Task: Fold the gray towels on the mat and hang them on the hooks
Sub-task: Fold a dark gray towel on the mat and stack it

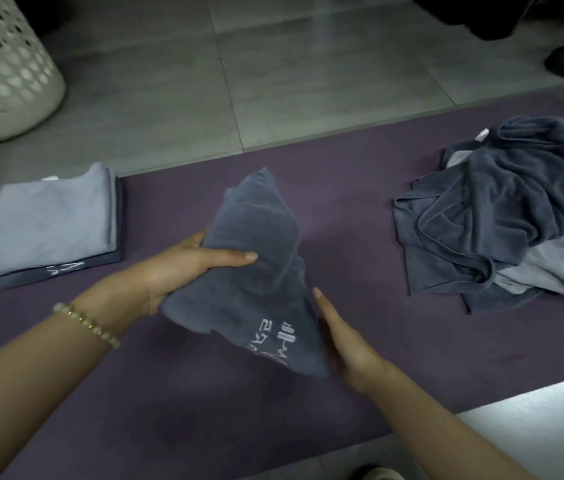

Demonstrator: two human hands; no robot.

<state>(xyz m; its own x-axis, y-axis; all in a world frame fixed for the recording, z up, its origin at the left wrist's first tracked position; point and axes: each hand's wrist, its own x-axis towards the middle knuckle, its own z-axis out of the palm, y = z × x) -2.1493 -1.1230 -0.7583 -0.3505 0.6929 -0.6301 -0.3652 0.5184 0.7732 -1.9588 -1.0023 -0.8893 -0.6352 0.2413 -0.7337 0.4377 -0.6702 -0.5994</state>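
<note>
A dark gray towel (pixel 259 258), partly folded, is held over the middle of a purple mat (pixel 169 393). It is clasped on its left side by the left grip (pixel 183 268), thumb on top and fingers curled under the cloth. The right grip (pixel 346 337) is laid flat, fingers straight, against the towel's lower right edge, clasping nothing.

Bare mat is left on both sides of the towel and nearer the person. Beyond the towel, the mat's far edge is met by a gray tiled floor (pixel 308 81).

Left of the towel, a folded stack (pixel 48 223) is seen at the mat's edge, and two towels are counted in it: a light one on a dark one. Right of the towel, well apart, a loose heap (pixel 502 209) of dark and light towels is piled; their number cannot be told, and the heap is cut off by the frame.

Far left of the towel, a white holed basket (pixel 0 71) is only partly shown. White lettering on the towel is blurred and cannot be read. One beaded bracelet (pixel 86 325) is worn on the left wrist.
</note>
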